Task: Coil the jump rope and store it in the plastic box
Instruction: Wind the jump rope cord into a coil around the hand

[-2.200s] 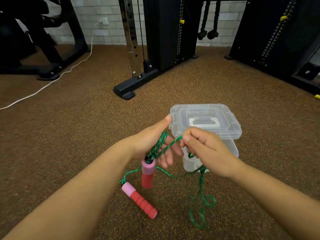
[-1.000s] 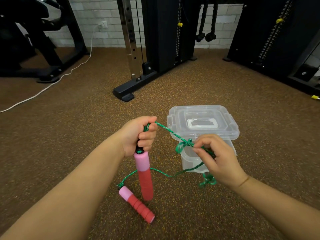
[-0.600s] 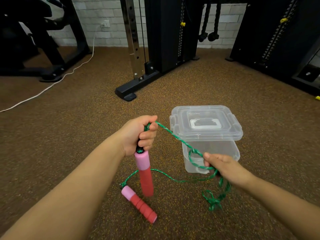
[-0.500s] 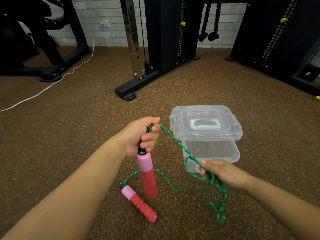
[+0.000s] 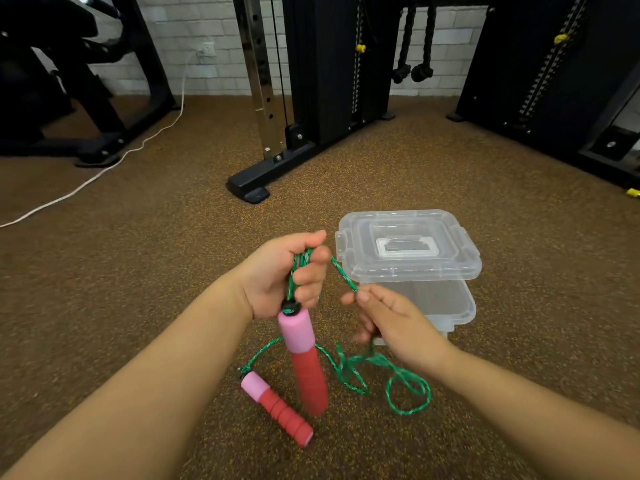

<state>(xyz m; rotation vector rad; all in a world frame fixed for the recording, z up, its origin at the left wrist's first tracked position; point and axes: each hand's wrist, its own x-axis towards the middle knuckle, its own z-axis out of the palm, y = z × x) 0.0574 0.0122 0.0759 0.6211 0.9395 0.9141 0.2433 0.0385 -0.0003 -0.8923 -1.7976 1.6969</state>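
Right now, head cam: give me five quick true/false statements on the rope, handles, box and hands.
1. The left hand holds rope bunched above a hanging handle. True.
2. Both handles hang in the air. False: the second handle lies on the floor.
3. The lid sits skewed on the box, leaving it partly open. True.
4. The rope is already in the box. False: loose loops lie on the floor in front of it.
5. The right hand is empty. False: its fingers pinch the rope.
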